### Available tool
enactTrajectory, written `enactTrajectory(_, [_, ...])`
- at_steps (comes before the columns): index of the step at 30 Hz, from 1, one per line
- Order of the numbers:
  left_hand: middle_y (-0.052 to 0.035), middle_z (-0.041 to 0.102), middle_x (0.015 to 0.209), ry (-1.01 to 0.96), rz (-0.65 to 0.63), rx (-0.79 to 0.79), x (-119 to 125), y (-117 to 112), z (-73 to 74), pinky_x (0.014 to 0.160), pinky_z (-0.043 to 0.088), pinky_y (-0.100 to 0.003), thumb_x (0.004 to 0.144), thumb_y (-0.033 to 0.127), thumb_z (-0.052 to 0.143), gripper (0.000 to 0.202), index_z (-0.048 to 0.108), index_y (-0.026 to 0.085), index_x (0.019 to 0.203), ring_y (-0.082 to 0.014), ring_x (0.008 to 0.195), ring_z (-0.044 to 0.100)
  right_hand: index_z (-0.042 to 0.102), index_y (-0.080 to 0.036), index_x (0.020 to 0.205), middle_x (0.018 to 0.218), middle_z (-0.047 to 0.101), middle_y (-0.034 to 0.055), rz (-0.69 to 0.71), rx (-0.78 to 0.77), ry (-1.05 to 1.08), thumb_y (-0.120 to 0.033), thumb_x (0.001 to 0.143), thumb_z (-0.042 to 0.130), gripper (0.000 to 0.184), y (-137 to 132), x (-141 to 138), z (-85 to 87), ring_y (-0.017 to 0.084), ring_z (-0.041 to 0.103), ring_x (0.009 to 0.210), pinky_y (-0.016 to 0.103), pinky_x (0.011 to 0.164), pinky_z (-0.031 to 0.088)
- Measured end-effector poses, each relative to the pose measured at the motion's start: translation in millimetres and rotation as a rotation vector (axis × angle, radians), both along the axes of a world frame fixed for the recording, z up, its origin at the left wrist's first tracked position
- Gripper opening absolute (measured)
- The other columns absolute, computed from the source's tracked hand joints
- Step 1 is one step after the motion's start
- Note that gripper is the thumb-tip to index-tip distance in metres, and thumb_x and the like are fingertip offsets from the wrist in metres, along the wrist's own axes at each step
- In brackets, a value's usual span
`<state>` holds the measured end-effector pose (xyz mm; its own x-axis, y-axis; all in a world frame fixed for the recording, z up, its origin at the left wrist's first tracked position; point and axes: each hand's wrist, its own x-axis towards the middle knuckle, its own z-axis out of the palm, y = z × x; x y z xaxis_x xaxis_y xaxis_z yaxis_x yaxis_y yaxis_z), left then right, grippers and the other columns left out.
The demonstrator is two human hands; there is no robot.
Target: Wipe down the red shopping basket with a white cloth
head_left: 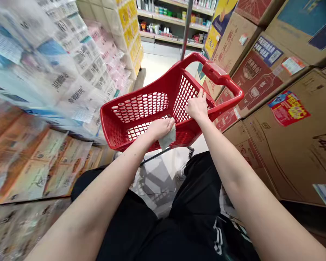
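Note:
A red plastic shopping cart [116, 125] with mesh-like walls stands in front of me, and nothing shows in its basket. My left hand [160, 128] is closed on a pale grey-green cloth [168, 138] at the cart's near side rim. The cloth hangs down over the outside of that rim. Up by the handle [235, 90], my right hand [197, 106] is wrapped over the top edge of the cart's mesh end panel. Its fingertips are partly hidden behind that edge.
Stacked cardboard cartons [285, 145] rise along the right. Plastic-wrapped paper packs [70, 72] and orange packs [49, 163] line the left, blurred. A grey pole [188, 29] stands behind the cart. Shelves of goods [174, 27] are at the back, beyond a tiled floor [159, 61].

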<state>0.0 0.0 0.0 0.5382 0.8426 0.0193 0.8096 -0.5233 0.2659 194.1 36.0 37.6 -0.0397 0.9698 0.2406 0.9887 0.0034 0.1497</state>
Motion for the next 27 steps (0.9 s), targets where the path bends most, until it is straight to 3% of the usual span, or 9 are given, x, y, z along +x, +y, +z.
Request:
enactTrajectory(4, [-0.0075, 0.071, 0.090, 0.000, 0.024, -0.014, 1, 1, -2.4, 0.069, 0.042, -0.030, 0.099, 0.049, 0.014, 0.058, 0.061, 0.018, 0.087, -0.0211, 0.082, 0.066, 0.072, -0.003, 0.102, 0.114, 0.067, 0.0240, -0.009, -0.039, -0.019, -0.029, 0.087, 0.043, 0.041, -1, 1, 1.7, 0.042, 0.021, 0.142, 0.064, 0.111, 0.010])
enactTrajectory(11, [-0.0077, 0.069, 0.094, -0.025, -0.108, 0.224, -4, -26, -5.1, 0.068, 0.041, -0.030, 0.099, 0.051, 0.012, 0.056, 0.059, 0.020, 0.098, -0.0217, 0.086, 0.066, 0.073, -0.004, 0.098, 0.109, 0.069, 0.0233, 0.009, -0.033, -0.011, -0.028, 0.086, 0.043, 0.040, -2, 2, -0.2, 0.041, 0.016, 0.144, 0.064, 0.111, 0.008])
enactTrajectory(16, [-0.0076, 0.071, 0.088, 0.010, -0.012, 0.110, 2, -14, -7.1, 0.065, 0.042, -0.032, 0.098, 0.055, 0.009, 0.063, 0.062, 0.020, 0.094, -0.0238, 0.081, 0.067, 0.073, -0.005, 0.096, 0.105, 0.071, 0.0213, 0.017, -0.012, -0.020, -0.028, 0.086, 0.043, 0.039, 0, 4, -4.2, 0.041, 0.017, 0.144, 0.064, 0.112, 0.011])
enactTrajectory(21, [-0.0104, 0.072, 0.094, 0.025, 0.075, 0.000, 10, -1, -7.4, 0.069, 0.045, -0.033, 0.097, 0.057, 0.007, 0.069, 0.065, 0.019, 0.092, -0.0266, 0.088, 0.068, 0.073, -0.006, 0.098, 0.105, 0.071, 0.0205, 0.015, 0.006, -0.032, -0.029, 0.086, 0.043, 0.040, 3, 6, -7.1, 0.040, 0.016, 0.145, 0.063, 0.112, 0.010])
enactTrajectory(27, [-0.0093, 0.071, 0.088, 0.053, 0.029, 0.080, 10, -10, -7.2, 0.068, 0.045, -0.032, 0.099, 0.050, 0.010, 0.061, 0.062, 0.018, 0.095, -0.0237, 0.082, 0.068, 0.073, -0.005, 0.099, 0.106, 0.070, 0.0217, 0.009, -0.016, -0.039, -0.029, 0.086, 0.044, 0.040, 3, 5, -5.8, 0.040, 0.019, 0.144, 0.063, 0.112, 0.012])
